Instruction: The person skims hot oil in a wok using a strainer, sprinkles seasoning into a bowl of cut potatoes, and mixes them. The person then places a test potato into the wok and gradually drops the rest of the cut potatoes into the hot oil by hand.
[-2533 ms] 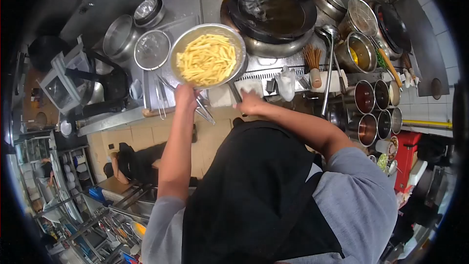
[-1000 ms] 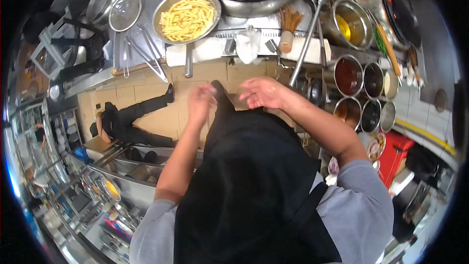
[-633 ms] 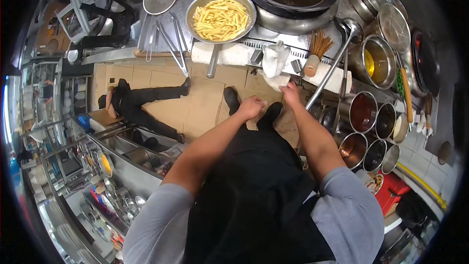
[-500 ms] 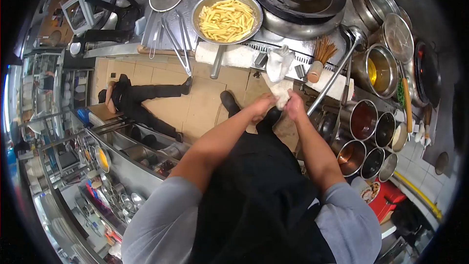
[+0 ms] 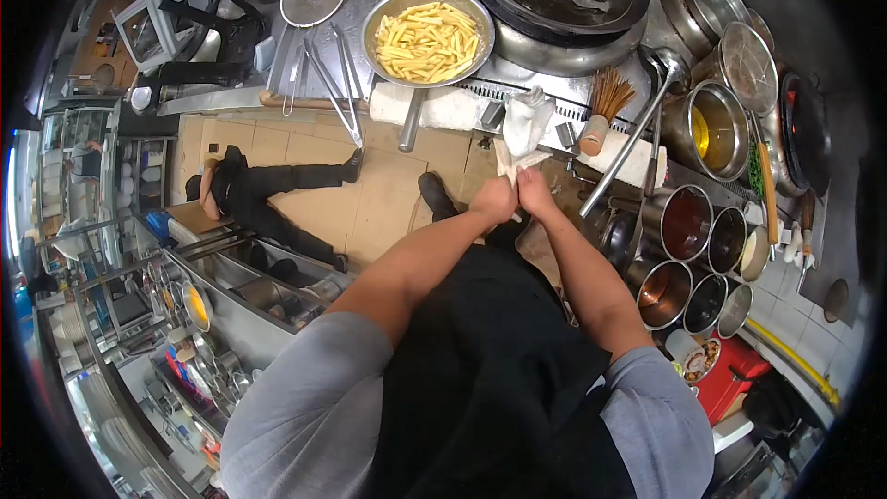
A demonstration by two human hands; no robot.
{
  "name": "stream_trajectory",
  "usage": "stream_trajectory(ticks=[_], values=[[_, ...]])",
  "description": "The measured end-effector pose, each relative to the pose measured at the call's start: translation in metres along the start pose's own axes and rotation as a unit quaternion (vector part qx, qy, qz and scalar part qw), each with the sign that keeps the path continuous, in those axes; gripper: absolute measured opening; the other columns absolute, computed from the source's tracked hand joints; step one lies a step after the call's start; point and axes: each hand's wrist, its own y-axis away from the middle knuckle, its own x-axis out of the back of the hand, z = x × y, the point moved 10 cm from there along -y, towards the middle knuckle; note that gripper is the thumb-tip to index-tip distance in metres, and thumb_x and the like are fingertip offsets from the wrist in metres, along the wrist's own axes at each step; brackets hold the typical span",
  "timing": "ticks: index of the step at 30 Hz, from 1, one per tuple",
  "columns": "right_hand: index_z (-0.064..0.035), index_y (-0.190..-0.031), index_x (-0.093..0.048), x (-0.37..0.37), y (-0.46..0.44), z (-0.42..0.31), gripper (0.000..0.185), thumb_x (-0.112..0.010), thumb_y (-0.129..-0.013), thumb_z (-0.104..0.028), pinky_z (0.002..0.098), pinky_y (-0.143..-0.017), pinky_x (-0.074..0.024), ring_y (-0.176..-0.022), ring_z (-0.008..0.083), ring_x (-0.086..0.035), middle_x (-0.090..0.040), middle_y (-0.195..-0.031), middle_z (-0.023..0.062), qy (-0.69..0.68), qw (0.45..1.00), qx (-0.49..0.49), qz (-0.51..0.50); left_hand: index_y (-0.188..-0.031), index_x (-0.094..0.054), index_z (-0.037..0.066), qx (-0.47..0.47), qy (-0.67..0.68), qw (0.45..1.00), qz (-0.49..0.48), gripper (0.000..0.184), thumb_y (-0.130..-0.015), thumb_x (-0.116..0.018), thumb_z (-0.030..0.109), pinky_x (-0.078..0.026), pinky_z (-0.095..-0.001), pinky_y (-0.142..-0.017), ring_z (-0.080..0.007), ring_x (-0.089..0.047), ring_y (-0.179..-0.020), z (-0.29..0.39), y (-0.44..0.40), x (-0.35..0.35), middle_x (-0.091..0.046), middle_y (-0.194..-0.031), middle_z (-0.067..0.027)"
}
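Gripping the white cloth (image 5: 510, 159) just before the counter (image 5: 208, 103), the left hand (image 5: 496, 199) and right hand (image 5: 534, 190) look closed. The pan handle (image 5: 411, 122) sticks out over the edge; a careless swing of the left forearm (image 5: 418, 263) could hit it and spill the fries (image 5: 428, 42).
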Motion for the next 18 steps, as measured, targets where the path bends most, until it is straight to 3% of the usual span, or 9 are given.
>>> stream_trajectory(ticks=[3,4,5,7,9,11,12,14,18], values=[[0.0043,-0.093,-0.057,0.005,0.018,-0.005,0.029,-0.043,-0.097,-0.021,0.0448,-0.070,-0.0502,-0.078,0.0379,-0.066,-0.065,-0.083,0.0248,0.058,0.997,-0.011,-0.059,-0.104,-0.061,-0.007,-0.080,-0.067,0.994,-0.025,0.040,-0.086,-0.058,0.028,-0.049,-0.0508,-0.086,-0.0446,-0.062,-0.098,0.013,0.000,0.009,-0.064,-0.101,-0.0316],[0.0038,-0.103,-0.056,0.003,0.011,0.028,0.027,-0.047,-0.093,-0.019,0.0477,-0.076,-0.0502,-0.088,0.0410,-0.065,-0.066,-0.094,0.0263,0.104,0.992,0.054,0.041,-0.107,-0.062,-0.007,-0.116,-0.079,0.989,-0.042,0.040,-0.084,-0.060,0.026,-0.049,-0.0508,-0.087,-0.0439,-0.063,-0.098,0.019,0.000,0.011,-0.064,-0.101,-0.0303],[0.0038,-0.103,-0.056,0.006,0.016,0.029,0.027,-0.047,-0.093,-0.019,0.0477,-0.076,-0.0502,-0.088,0.0410,-0.065,-0.066,-0.094,0.0263,0.109,0.991,0.057,0.043,-0.107,-0.062,-0.007,-0.121,-0.076,0.989,-0.039,0.040,-0.084,-0.060,0.026,-0.049,-0.0508,-0.087,-0.0439,-0.063,-0.098,0.014,-0.002,0.014,-0.064,-0.101,-0.0303],[0.0034,-0.113,-0.055,0.014,0.026,0.046,0.034,-0.054,-0.090,-0.022,0.0483,-0.084,-0.0490,-0.097,0.0418,-0.064,-0.066,-0.100,0.0261,-0.015,0.998,-0.021,0.063,-0.113,-0.062,-0.003,-0.241,-0.075,0.967,-0.019,0.042,-0.079,-0.063,0.022,-0.051,-0.0483,-0.082,-0.0416,-0.064,-0.093,0.026,0.008,0.026,-0.066,-0.099,-0.0265],[0.0016,-0.116,-0.056,0.019,0.034,0.049,0.037,-0.059,-0.087,-0.020,0.0451,-0.086,-0.0490,-0.100,0.0401,-0.063,-0.067,-0.101,0.0235,0.050,0.995,-0.054,0.066,-0.110,-0.064,-0.001,-0.247,-0.053,0.967,-0.020,0.039,-0.079,-0.064,0.022,-0.051,-0.0461,-0.079,-0.0400,-0.065,-0.089,0.027,0.028,0.058,-0.067,-0.096,-0.0242],[-0.0005,-0.113,-0.059,-0.002,0.049,0.056,0.034,-0.063,-0.083,-0.017,0.0394,-0.083,-0.0499,-0.097,0.0334,-0.065,-0.069,-0.100,0.0189,0.121,0.982,-0.121,-0.079,-0.102,-0.069,0.002,-0.247,0.000,0.969,-0.017,0.029,-0.080,-0.066,0.021,-0.052,-0.0407,-0.072,-0.0344,-0.066,-0.080,0.017,0.046,0.090,-0.069,-0.088,-0.0193],[-0.0005,-0.113,-0.059,0.007,0.053,0.050,0.034,-0.063,-0.083,-0.017,0.0394,-0.083,-0.0499,-0.097,0.0334,-0.065,-0.069,-0.100,0.0189,0.124,0.982,-0.124,-0.066,-0.095,-0.071,0.003,-0.250,0.032,0.968,-0.008,0.024,-0.080,-0.067,0.021,-0.051,-0.0374,-0.069,-0.0305,-0.066,-0.074,0.008,0.050,0.107,-0.069,-0.082,-0.0167],[-0.0022,-0.100,-0.067,-0.005,0.066,0.026,0.022,-0.065,-0.082,-0.014,0.0338,-0.079,-0.0506,-0.087,0.0247,-0.066,-0.070,-0.092,0.0128,0.053,0.975,-0.088,-0.198,-0.084,-0.071,0.001,-0.202,0.131,0.970,-0.017,0.018,-0.080,-0.070,0.018,-0.051,-0.0319,-0.067,-0.0198,-0.064,-0.068,-0.014,0.057,0.142,-0.067,-0.073,-0.0111],[-0.0046,-0.083,-0.072,0.079,0.129,-0.096,0.013,-0.061,-0.087,-0.010,0.0296,-0.074,-0.0500,-0.077,0.0142,-0.065,-0.071,-0.080,0.0052,0.056,0.964,-0.063,-0.252,-0.083,-0.067,-0.001,-0.199,0.132,0.970,0.052,0.012,-0.082,-0.070,0.011,-0.049,-0.0278,-0.064,-0.0127,-0.060,-0.067,-0.037,0.061,0.222,-0.065,-0.072,-0.0057]])
